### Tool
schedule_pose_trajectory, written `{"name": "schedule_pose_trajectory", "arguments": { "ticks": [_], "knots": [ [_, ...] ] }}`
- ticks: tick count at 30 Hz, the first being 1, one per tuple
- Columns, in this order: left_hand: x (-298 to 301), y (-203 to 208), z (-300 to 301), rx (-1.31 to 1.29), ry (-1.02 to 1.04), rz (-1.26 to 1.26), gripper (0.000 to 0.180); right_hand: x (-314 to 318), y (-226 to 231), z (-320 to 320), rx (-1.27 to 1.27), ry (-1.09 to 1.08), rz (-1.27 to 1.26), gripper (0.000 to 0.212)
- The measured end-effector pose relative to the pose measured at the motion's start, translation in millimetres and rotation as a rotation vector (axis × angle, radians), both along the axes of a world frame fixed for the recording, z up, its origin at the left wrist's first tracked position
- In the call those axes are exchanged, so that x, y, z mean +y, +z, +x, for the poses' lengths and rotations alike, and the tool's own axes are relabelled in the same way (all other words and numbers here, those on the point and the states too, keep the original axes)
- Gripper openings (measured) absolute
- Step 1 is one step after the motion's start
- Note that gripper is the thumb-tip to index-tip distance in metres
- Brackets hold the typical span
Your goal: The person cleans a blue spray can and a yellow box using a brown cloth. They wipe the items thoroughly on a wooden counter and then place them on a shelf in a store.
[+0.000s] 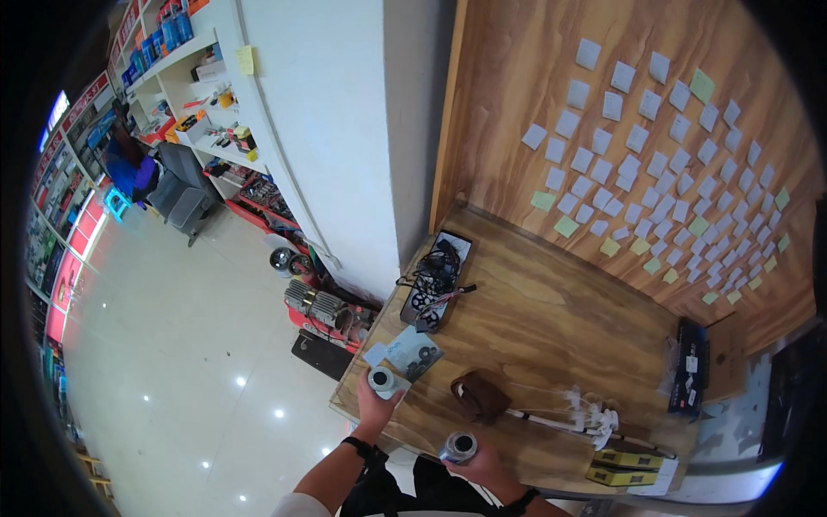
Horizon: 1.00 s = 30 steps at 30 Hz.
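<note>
My left hand (371, 410) is closed around a pale round container with a dark round top (381, 377), at the table's left edge beside a printed leaflet (415, 351). In my right hand (488, 465) is a similar pale round container with a dark top (459, 446), held at the front edge of the table. Whether these are bottles or jars is hard to tell from above. A brown leather-like roll or pouch (482, 398) lies on the wooden table (551, 319), beyond my right hand.
An open box of black cables and parts (438, 274) stands at the table's far left. White plastic pieces on a rod (594, 420) and yellow-black boxes (622, 468) lie right. Paper notes cover the wooden panel (500, 77). A red-based machine (323, 306) sits on the floor.
</note>
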<state>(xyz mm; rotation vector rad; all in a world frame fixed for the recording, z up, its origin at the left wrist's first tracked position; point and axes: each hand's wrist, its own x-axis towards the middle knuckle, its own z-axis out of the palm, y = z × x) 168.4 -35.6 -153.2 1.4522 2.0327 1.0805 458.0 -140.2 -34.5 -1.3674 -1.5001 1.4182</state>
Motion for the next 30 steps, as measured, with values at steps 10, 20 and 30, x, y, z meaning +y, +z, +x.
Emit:
{"name": "schedule_pose_trajectory", "arguments": {
  "ticks": [10, 20, 30],
  "knots": [
    [-44, 86, -95, -0.345, -0.057, -0.010, 0.064, -10, 3, -85, -0.155, 0.025, 0.103, 0.068],
    [-173, 187, -305, -0.309, 0.200, 0.130, 0.083, 15, 115, -349, 0.006, 0.300, 0.299, 0.047],
    [-204, 294, -487, -0.348, 0.318, 0.334, 0.076, 48, 211, -565, -0.002, 0.542, 0.496, 0.082]
  ]
}}
